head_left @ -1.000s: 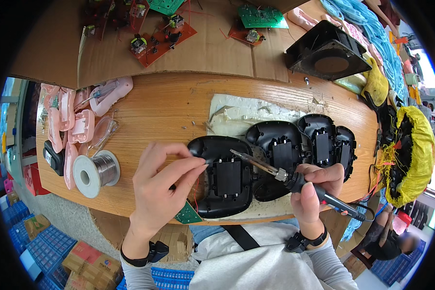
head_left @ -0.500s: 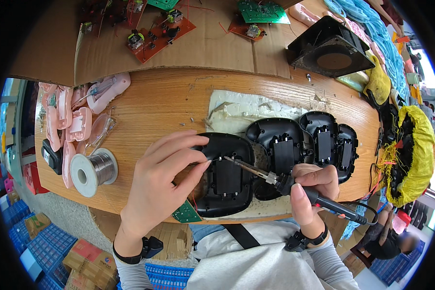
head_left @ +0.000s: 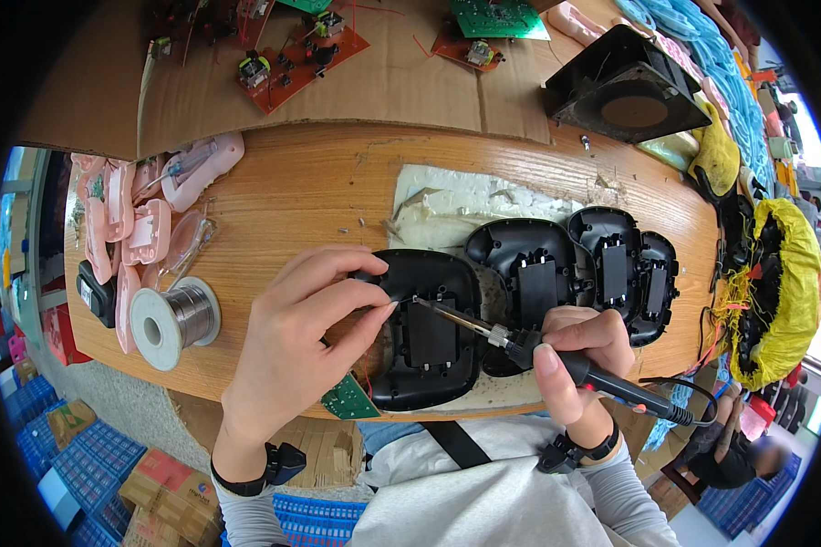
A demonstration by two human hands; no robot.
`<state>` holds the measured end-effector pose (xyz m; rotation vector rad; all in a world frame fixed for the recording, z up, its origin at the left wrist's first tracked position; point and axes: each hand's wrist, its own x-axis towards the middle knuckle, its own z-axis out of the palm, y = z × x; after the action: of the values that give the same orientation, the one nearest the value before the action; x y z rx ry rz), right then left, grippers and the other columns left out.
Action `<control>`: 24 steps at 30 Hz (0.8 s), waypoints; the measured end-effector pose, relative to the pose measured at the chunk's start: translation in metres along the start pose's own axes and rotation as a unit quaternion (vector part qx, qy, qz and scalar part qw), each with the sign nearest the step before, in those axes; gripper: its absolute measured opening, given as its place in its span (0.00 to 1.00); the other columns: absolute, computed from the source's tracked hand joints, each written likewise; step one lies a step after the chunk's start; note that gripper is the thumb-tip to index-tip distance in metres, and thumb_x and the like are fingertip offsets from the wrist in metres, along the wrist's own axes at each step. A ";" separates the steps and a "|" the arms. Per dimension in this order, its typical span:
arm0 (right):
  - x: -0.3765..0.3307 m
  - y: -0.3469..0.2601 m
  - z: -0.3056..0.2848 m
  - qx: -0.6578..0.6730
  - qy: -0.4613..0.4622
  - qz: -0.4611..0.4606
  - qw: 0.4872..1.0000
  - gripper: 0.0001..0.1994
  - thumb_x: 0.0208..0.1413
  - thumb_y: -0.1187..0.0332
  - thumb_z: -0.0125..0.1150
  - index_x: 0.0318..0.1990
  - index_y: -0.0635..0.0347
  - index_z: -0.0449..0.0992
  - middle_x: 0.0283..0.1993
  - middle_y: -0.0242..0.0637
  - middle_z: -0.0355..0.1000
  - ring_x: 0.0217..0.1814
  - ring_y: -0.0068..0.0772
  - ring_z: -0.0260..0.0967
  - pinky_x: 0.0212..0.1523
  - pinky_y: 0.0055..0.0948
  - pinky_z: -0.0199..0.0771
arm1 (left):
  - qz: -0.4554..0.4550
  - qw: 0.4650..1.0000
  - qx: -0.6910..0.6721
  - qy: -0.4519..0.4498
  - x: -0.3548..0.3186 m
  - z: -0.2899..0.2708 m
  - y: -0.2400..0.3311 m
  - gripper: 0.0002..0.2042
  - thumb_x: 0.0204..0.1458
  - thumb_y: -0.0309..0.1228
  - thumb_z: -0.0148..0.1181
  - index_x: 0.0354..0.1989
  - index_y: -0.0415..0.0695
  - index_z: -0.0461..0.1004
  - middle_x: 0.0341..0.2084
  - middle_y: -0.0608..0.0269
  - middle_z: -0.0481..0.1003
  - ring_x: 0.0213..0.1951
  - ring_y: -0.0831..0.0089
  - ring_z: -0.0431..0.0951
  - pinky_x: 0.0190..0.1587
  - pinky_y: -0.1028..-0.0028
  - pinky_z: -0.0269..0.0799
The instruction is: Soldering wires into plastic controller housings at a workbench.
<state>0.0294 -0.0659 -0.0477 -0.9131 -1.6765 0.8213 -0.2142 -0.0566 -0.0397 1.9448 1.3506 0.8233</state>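
My right hand [head_left: 586,354] is closed round the black handle of a soldering iron [head_left: 465,319]. Its tip points left, at the metal contacts near the top of the battery box in a black plastic shell [head_left: 420,392]. Over this shell's left side is my left hand [head_left: 306,333], thumb and forefinger pinched close to the iron's tip; what they hold is too small to make out. A green circuit board [head_left: 350,398] with a thin red wire lies below that hand, at the table's edge. Similar black shells [head_left: 540,292] stand in a row to the right.
A solder wire spool [head_left: 175,324] and several pink plastic housings [head_left: 146,232] lie at the left. Cardboard [head_left: 337,100] along the back bears orange and green circuit boards. A black fan [head_left: 629,87] stands at the back right, a yellow sack [head_left: 789,292] beyond the table's right side.
The soldering iron and my right hand have shifted slightly left, bringing the tip nearer to my left fingertips. My left hand has barely moved and still pinches.
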 end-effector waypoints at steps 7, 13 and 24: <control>-0.003 -0.003 0.001 -0.028 0.018 0.041 0.999 0.09 0.40 0.77 0.63 0.26 0.64 0.66 0.16 0.37 0.66 0.12 0.25 0.63 0.16 0.21 0.63 | 0.001 1.000 0.018 0.000 0.000 0.000 0.000 0.05 0.40 0.19 0.64 0.26 0.39 0.76 0.36 0.60 0.76 0.38 0.66 0.76 0.38 0.73 0.71; -0.006 -0.003 0.000 -0.036 0.022 0.069 0.997 0.09 0.41 0.75 0.64 0.26 0.64 0.67 0.18 0.39 0.69 0.14 0.24 0.66 0.18 0.20 0.66 | 0.006 1.000 0.018 -0.001 0.001 0.000 0.000 0.05 0.39 0.20 0.65 0.26 0.39 0.76 0.36 0.61 0.76 0.38 0.67 0.76 0.38 0.73 0.72; -0.001 -0.005 0.002 -0.040 0.034 0.055 0.997 0.09 0.40 0.75 0.64 0.25 0.63 0.67 0.16 0.38 0.69 0.13 0.23 0.65 0.17 0.19 0.65 | 0.011 1.000 0.027 -0.010 0.001 -0.002 0.000 0.06 0.39 0.20 0.65 0.27 0.39 0.76 0.37 0.60 0.76 0.38 0.65 0.77 0.39 0.72 0.72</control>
<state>0.0267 -0.0694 -0.0444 -1.0849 -1.6210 0.7914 -0.2152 -0.0552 -0.0385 2.0071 1.3545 0.7829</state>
